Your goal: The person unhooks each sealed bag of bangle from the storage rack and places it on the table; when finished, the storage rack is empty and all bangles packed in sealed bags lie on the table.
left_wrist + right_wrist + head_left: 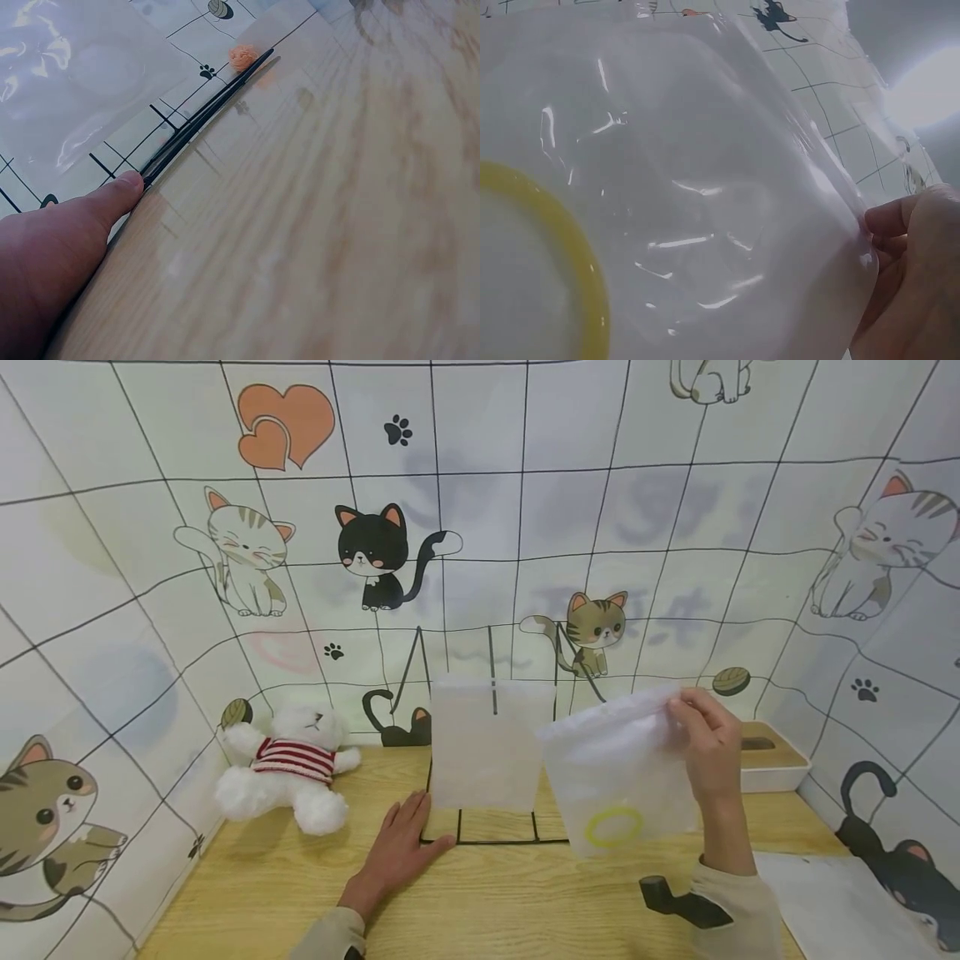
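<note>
My right hand [711,747] holds up a translucent plastic bag [622,760] by its upper corner, pinched between thumb and fingers. Inside the bag lies a yellow ring [613,827], also large in the right wrist view. A black wire rack [495,842] stands on the table, and a second frosted bag [483,752] hangs at its front. In the left wrist view a faint round outline shows in this bag [97,75]. My left hand [401,843] lies with extended fingers at the rack's left front corner, its thumb [127,187] against the base wire.
A white plush bear [300,768] in a striped shirt sits left of the rack. At the back right stands a white box with a wooden lid [780,752]. A white sheet [840,902] lies at the front right. Cat-patterned cloth [480,518] walls in the table [487,902].
</note>
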`<state>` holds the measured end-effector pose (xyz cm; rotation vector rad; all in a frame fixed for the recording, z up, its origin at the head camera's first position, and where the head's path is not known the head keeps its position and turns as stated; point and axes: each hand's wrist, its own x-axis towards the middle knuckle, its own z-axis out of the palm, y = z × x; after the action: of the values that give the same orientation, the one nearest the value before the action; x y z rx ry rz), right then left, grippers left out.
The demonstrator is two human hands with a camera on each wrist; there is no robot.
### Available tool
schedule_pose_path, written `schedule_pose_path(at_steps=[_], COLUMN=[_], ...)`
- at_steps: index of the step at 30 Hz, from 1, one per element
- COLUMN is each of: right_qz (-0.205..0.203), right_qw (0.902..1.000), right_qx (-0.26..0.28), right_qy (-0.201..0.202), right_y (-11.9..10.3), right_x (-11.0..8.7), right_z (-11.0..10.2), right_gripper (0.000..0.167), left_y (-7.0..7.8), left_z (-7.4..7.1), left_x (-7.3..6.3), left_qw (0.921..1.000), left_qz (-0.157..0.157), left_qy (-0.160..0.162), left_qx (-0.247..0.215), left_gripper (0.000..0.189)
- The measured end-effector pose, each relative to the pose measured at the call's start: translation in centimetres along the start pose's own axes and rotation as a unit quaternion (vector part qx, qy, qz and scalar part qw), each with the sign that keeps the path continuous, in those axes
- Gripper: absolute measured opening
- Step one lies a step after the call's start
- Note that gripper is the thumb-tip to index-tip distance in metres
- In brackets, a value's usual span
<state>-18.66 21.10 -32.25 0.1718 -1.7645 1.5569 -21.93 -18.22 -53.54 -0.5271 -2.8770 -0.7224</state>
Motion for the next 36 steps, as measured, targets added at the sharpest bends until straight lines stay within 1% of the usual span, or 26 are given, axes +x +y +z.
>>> schedule_pose_path(at_steps=[4, 10, 15, 20, 23, 25, 27, 31, 34, 36], right_qz=[0.009, 0.026, 0.021, 0.025, 0.025, 0.029, 0.040, 0.074, 0.108, 0.136], right_qw=[0.9997, 0.9996, 0.9997, 0.9975, 0.9926, 0.9872, 0.9814, 0.9749, 0.9703, 0.9667], right_qx=[-0.021, -0.008, 0.007, 0.032, 0.078, 0.119, 0.148, 0.139, 0.106, 0.081], right_qy=[0.000, 0.000, -0.008, -0.058, -0.089, -0.102, -0.116, -0.158, -0.188, -0.201], right_y=[-0.1, -0.5, -0.8, -0.8, -0.6, -0.4, -0.1, 0.7, 1.4, 1.9], right_x=[-0.3, -0.6, -0.8, -1.4, -1.8, -2.1, -2.4, -3.1, -3.7, -4.1], right_z=[-0.3, -0.5, -0.6, -1.5, -2.6, -3.4, -4.3, -6.2, -7.6, -8.3], right_gripper=[0.024, 0.029, 0.032, 0.028, 0.027, 0.028, 0.030, 0.033, 0.033, 0.033], left_y=[0.1, 0.0, -0.1, 0.0, 0.0, -0.1, -0.2, -0.2, -0.1, -0.1], left_z=[-0.1, -0.1, 0.1, 0.3, 0.3, 0.3, 0.3, 0.1, -0.1, -0.2], left_x=[-0.1, -0.1, 0.0, 0.3, 0.4, 0.5, 0.4, 0.2, 0.1, 0.0], left_qw=[1.0000, 1.0000, 0.9999, 0.9998, 0.9997, 0.9997, 0.9997, 0.9998, 0.9999, 0.9999], left_qz=[0.002, 0.006, 0.006, 0.013, 0.017, 0.017, 0.016, 0.013, 0.012, 0.010], left_qy=[-0.002, -0.003, 0.004, 0.013, 0.018, 0.019, 0.019, 0.014, 0.010, 0.008], left_qx=[0.001, 0.008, 0.008, 0.007, 0.003, 0.004, 0.005, 0.005, 0.000, -0.001], left_gripper=[0.092, 0.092, 0.092, 0.092, 0.091, 0.091, 0.090, 0.091, 0.092, 0.091])
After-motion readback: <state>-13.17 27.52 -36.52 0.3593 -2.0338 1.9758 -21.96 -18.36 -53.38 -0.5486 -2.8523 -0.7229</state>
